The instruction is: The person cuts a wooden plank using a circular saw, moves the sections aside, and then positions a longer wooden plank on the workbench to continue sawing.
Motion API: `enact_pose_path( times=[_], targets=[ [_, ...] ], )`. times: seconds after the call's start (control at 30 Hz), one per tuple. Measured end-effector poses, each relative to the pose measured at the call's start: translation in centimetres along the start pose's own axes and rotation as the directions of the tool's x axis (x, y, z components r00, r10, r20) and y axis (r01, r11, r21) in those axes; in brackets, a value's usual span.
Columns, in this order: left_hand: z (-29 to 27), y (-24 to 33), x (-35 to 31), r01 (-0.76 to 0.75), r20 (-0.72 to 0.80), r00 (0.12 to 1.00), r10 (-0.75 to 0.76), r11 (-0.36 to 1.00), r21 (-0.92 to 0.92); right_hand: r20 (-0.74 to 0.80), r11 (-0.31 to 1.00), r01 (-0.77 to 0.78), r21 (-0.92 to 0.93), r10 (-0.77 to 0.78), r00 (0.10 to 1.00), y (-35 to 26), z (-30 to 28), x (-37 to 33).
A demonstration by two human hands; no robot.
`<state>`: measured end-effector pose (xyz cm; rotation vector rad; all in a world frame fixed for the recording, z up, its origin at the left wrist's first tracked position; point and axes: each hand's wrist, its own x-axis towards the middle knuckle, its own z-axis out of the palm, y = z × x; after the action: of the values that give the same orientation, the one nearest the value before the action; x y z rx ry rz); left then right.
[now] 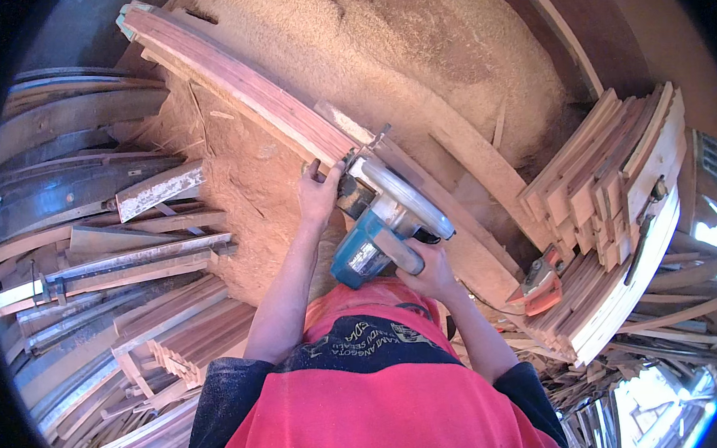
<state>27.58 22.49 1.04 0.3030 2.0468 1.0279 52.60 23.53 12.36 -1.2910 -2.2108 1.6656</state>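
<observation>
A teal and silver circular saw [375, 233] sits at the near end of a long reddish wooden plank [246, 82]. My right hand [431, 270] wraps round the saw's rear handle. My left hand [321, 195] is at the plank's near end, just in front of the saw's motor. Its fingers curl over the plank's edge, and some are hidden. From there the plank runs away to the upper left, lying on another length of wood. The saw's metal guard covers the blade, so I cannot tell whether it is cutting.
Sawdust [447, 49] is heaped beyond the plank. A stack of cut boards [607, 170] stands on the right, with an orange tool [540, 283] beside it. Timber piles [194, 330] fill the left side. A loose board [485, 165] slants across the sawdust.
</observation>
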Motion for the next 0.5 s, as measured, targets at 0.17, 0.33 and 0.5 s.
enact_pose_path(
  times=[0.17, 0.33, 0.5],
  targets=[
    [-0.4, 0.6, 0.4, 0.015, 0.015, 1.0, -0.014, 1.0, -0.005, -0.011, 1.0, 0.022, 0.02, -0.022, 1.0, -0.4, 0.2, 0.5],
    [-0.7, 0.0, 1.3, 0.004, 0.006, 1.0, -0.004, 1.0, -0.007, -0.011, 0.999, 0.033, 0.015, -0.033, 0.999, -0.6, 0.4, 1.1],
    [-1.0, -0.1, 2.0, 0.031, 0.018, 0.999, -0.031, 1.0, 0.002, 0.001, 1.0, 0.02, 0.013, -0.02, 1.0, -0.9, 0.6, 1.5]
  ],
)
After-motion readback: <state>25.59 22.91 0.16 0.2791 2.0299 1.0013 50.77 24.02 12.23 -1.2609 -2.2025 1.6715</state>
